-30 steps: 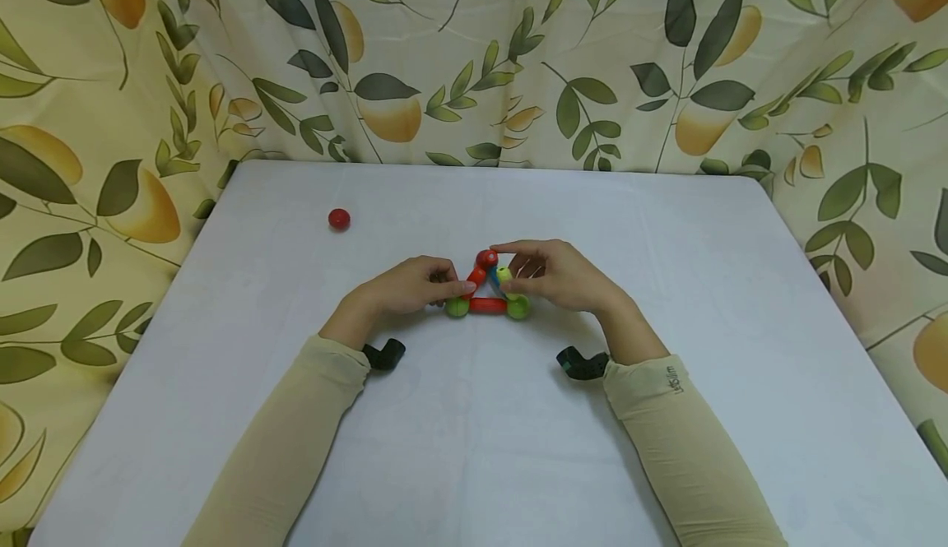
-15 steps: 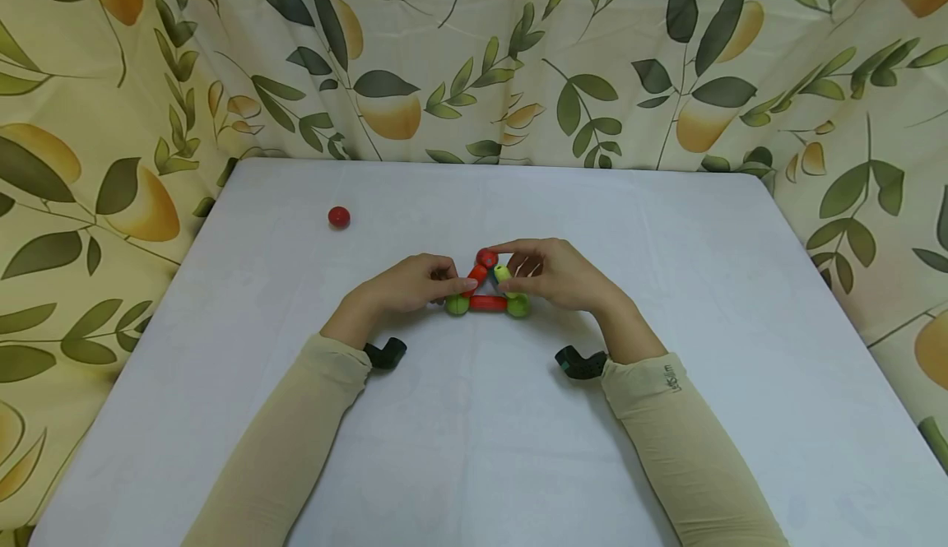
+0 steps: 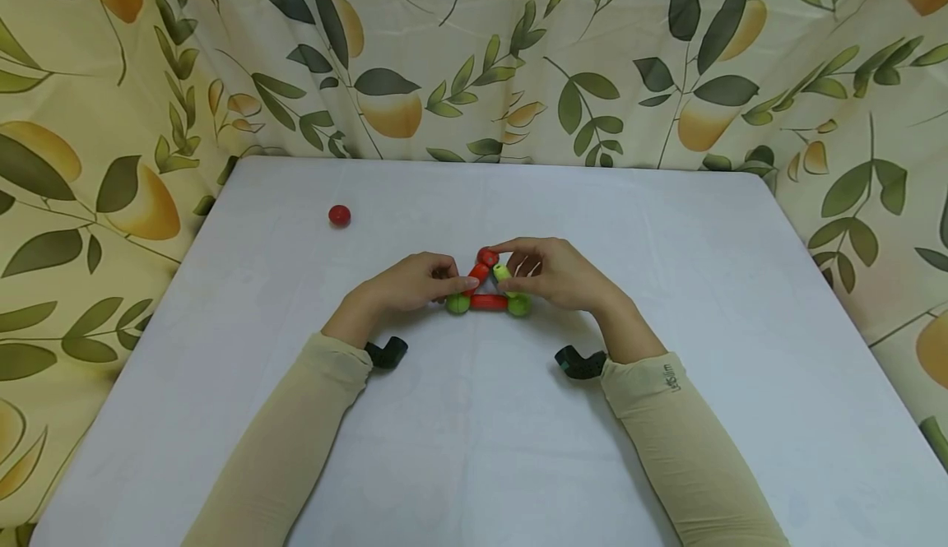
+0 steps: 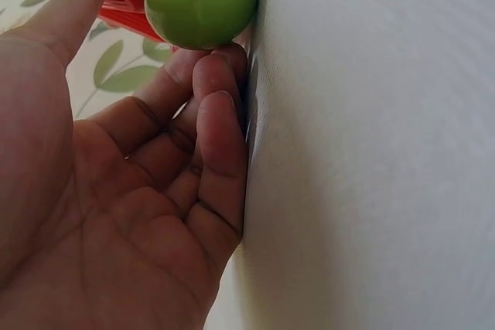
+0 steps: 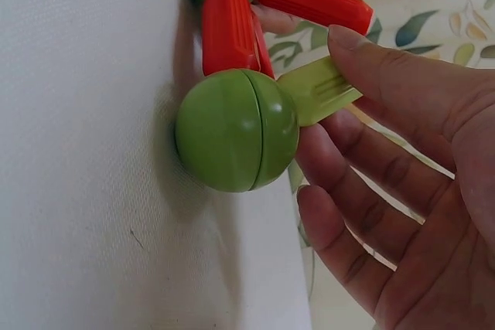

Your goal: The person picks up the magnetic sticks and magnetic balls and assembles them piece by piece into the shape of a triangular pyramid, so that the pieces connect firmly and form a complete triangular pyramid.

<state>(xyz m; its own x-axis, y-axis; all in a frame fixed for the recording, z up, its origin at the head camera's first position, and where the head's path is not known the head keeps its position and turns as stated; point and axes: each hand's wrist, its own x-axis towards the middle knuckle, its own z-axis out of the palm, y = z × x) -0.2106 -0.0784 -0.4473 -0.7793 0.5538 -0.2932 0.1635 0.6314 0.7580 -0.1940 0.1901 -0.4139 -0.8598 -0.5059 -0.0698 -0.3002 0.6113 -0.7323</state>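
On the white table stands a triangular build of rods and balls. Its lower corners are a left green ball (image 3: pixel 458 303) and a right green ball (image 5: pixel 232 130), joined by a red crossbar rod (image 3: pixel 489 303). A red ball (image 3: pixel 488 257) is at the top. My left hand (image 3: pixel 415 282) pinches the slanting red rod (image 5: pixel 313 1), its thumb on the near side and its other fingers curled by the left green ball. My right hand (image 3: pixel 557 275) pinches the yellow-green rod (image 5: pixel 321 90) between thumb and fingers, while its index finger reaches the red ball. The rods' far sides are hidden.
Farther back and left, a loose red ball (image 3: pixel 339 215) lies on the white tabletop (image 3: pixel 474 448). A black wrist camera (image 3: pixel 388 353) is on the left wrist and another wrist camera (image 3: pixel 580 363) on the right. A leaf-and-fruit patterned curtain (image 3: pixel 459 53) hangs behind the table.
The yellow-green rod's upper end has tilted slightly left, towards the red ball, and a blue part seen beside it earlier is now hidden. Both hands keep nearly the same place.
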